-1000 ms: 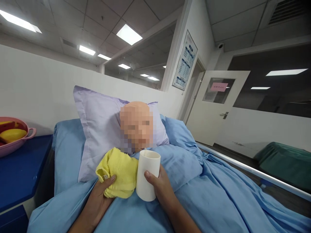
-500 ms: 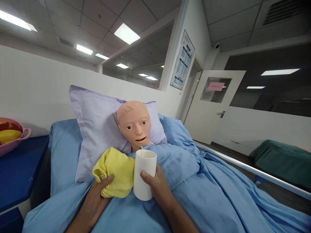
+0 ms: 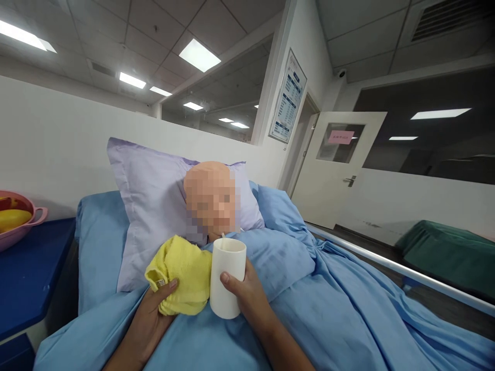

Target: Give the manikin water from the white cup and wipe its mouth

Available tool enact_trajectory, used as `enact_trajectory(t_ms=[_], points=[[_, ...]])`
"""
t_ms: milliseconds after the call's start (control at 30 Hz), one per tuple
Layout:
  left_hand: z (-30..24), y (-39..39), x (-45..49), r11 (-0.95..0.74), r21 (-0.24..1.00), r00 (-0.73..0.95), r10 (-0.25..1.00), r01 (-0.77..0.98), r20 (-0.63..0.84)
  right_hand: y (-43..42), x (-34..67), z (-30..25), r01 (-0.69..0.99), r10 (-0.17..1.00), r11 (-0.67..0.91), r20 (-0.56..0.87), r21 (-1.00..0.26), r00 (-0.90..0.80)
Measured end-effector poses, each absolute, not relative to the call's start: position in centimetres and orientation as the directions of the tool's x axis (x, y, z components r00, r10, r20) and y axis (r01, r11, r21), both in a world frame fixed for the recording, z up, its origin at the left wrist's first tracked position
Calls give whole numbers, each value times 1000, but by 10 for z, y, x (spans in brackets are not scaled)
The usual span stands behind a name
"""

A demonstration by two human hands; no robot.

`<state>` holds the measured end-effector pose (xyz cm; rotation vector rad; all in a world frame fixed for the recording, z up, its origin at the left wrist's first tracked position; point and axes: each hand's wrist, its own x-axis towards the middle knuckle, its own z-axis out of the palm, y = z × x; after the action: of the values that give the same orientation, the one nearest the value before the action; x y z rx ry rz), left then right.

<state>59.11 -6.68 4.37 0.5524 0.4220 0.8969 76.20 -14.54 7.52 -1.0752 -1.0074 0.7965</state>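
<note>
Towel (image 3: 187, 275), yellow, pinched in the left hand (image 3: 151, 310); right hand (image 3: 249, 294) wraps the white cup (image 3: 223, 296) just beside it, straw (image 3: 223, 236) poking up, both over blue bedding (image 3: 328, 314) near the lilac pillow (image 3: 150, 206)!

A mannequin head (image 3: 209, 193) rests on a pillow (image 3: 147, 206) before a wall (image 3: 42, 129), a blanket (image 3: 340, 314) spread below it. In front, a towel (image 3: 187, 275) in the left hand (image 3: 152, 312) sits just left of a cup (image 3: 221, 265) in the right hand (image 3: 250, 293), a straw (image 3: 223, 237) inside. Far left, a basin (image 3: 17, 236) rests on a bedside cabinet (image 3: 33, 273); a rail (image 3: 386, 261) runs along the right, a door (image 3: 328, 190) beyond.
</note>
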Motion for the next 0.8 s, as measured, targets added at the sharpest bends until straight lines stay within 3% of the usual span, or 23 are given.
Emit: enact_trajectory(t_ms=[567,800], points=[[49,-71,591,505,614,555,822,-606,-129,-145,761,75,-23,894,293,265,-956,362],[51,-72,596,265,769,328,942,-582,-76,-149,757,71,46,802,384,357,-922,479]])
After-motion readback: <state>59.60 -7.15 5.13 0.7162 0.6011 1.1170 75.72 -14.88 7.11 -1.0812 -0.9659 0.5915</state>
